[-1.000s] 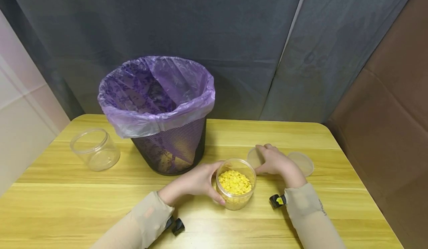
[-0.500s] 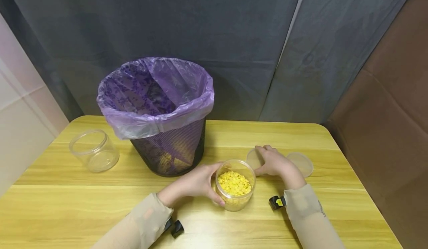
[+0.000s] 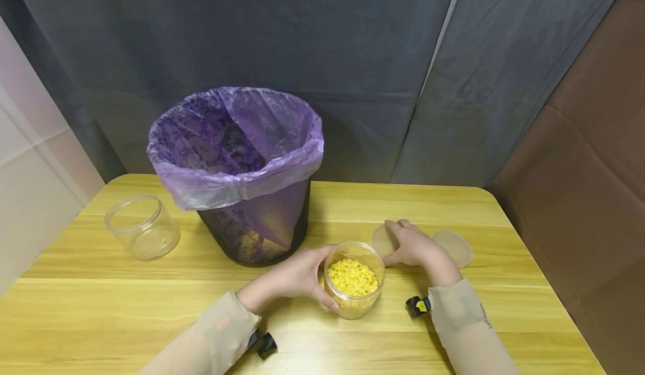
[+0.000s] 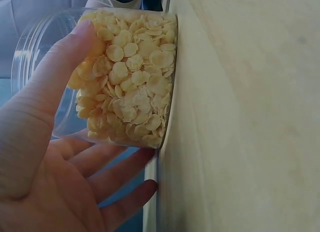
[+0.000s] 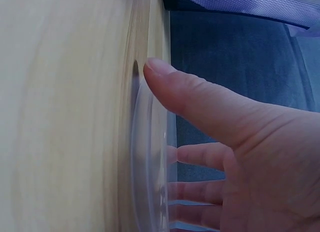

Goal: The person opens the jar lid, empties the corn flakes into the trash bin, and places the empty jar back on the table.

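A clear plastic jar (image 3: 359,310), part filled with yellow corn flakes (image 3: 353,277), stands upright on the wooden table. My left hand (image 3: 294,274) holds it from the left side, thumb in front and fingers behind. Through the jar wall, the left wrist view shows the flakes (image 4: 132,77) packed down to the base. Just to the right, my right hand (image 3: 415,246) spans a translucent round lid (image 3: 381,240) lying flat, thumb at the near rim and fingers over the far side. In the right wrist view the thumb tip meets the edge of the lid (image 5: 145,157).
A second translucent lid (image 3: 457,247) lies right of my right hand, partly behind the wrist. Behind my left hand stands a black mesh wastebasket (image 3: 259,221) with a purple bag (image 3: 242,182) over its rim. Another clear jar (image 3: 146,232), without contents, stands at the left.
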A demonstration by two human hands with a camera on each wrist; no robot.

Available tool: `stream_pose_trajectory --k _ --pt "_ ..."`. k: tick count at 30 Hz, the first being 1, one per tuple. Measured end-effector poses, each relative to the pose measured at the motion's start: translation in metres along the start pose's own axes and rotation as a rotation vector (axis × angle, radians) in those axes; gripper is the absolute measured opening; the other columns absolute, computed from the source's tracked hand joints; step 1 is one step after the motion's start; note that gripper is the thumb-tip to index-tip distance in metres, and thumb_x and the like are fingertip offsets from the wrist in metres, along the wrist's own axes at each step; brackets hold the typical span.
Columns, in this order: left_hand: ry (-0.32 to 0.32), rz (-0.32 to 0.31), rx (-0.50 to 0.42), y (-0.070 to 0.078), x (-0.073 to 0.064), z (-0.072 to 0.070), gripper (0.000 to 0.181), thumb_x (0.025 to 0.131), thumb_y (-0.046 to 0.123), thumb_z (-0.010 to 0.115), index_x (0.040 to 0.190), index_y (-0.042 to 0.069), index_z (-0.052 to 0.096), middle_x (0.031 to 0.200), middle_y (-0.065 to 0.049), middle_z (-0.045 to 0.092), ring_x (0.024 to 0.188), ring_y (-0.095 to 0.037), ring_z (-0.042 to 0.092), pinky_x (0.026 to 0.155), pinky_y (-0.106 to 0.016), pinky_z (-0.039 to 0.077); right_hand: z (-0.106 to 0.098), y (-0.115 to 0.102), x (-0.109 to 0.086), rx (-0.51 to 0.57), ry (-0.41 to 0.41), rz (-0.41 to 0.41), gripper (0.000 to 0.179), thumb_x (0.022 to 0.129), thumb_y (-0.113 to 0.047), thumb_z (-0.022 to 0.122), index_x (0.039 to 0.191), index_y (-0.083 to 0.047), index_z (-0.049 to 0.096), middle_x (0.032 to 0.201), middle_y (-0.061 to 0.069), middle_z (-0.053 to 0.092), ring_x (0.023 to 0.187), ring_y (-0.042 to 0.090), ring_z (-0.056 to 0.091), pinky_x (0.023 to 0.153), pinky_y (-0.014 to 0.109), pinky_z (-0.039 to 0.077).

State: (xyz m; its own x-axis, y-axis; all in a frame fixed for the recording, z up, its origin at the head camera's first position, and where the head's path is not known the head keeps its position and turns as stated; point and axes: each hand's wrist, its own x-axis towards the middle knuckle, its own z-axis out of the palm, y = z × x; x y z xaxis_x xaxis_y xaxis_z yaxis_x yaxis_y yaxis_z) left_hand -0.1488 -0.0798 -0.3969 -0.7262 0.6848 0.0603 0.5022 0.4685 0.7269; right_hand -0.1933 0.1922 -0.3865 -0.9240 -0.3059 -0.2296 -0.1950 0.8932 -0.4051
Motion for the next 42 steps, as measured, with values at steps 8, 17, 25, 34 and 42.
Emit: stream_pose_trajectory --k 8,17,25,34,42 --pt "0.0 0.005 -0.01 -0.001 -0.001 0.0 0.106 0.052 0.036 0.093 0.139 0.003 0.043 0.132 -0.01 0.055 0.121 -0.021 0.05 0.105 -0.037 0.036 0.001 0.0 0.0 0.017 -0.004 0.006 0.094 0.074 -0.029 0.082 0.148 -0.001 0.031 0.146 0.032 0.027 0.128 0.049 0.034 0.101 0.061 0.032" --pt "0.007 0.014 -0.034 -0.001 -0.002 0.001 0.105 0.051 0.036 0.094 0.138 0.004 0.043 0.128 -0.007 0.058 0.119 -0.018 0.051 0.104 -0.036 0.036 0.0 0.0 -0.002 0.034 -0.006 -0.001 0.095 0.074 -0.03 0.083 0.148 0.0 0.03 0.145 0.032 0.028 0.127 0.049 0.036 0.1 0.06 0.034" --pt "0.023 0.019 -0.018 0.003 -0.003 -0.003 0.103 0.051 0.037 0.093 0.136 0.003 0.045 0.124 -0.006 0.06 0.113 -0.017 0.055 0.101 -0.034 0.04 0.0 0.001 -0.002 0.039 -0.011 0.002 0.099 0.074 -0.032 0.083 0.148 0.002 0.026 0.146 0.032 0.026 0.129 0.048 0.034 0.102 0.058 0.033" --pt "0.041 0.045 0.022 0.006 -0.005 -0.009 0.102 0.053 0.04 0.092 0.136 0.001 0.046 0.124 -0.008 0.061 0.112 -0.017 0.056 0.1 -0.033 0.041 0.001 0.004 0.0 0.039 -0.003 -0.005 0.103 0.073 -0.037 0.083 0.148 0.005 0.025 0.146 0.032 0.027 0.129 0.047 0.034 0.103 0.057 0.032" --pt "0.035 0.067 0.047 0.008 -0.009 -0.019 0.104 0.053 0.041 0.092 0.137 -0.001 0.047 0.126 -0.008 0.061 0.11 -0.015 0.057 0.098 -0.031 0.043 0.0 0.005 0.001 0.052 -0.016 -0.011 0.105 0.072 -0.041 0.082 0.148 0.005 0.025 0.147 0.032 0.026 0.131 0.047 0.032 0.105 0.056 0.03"
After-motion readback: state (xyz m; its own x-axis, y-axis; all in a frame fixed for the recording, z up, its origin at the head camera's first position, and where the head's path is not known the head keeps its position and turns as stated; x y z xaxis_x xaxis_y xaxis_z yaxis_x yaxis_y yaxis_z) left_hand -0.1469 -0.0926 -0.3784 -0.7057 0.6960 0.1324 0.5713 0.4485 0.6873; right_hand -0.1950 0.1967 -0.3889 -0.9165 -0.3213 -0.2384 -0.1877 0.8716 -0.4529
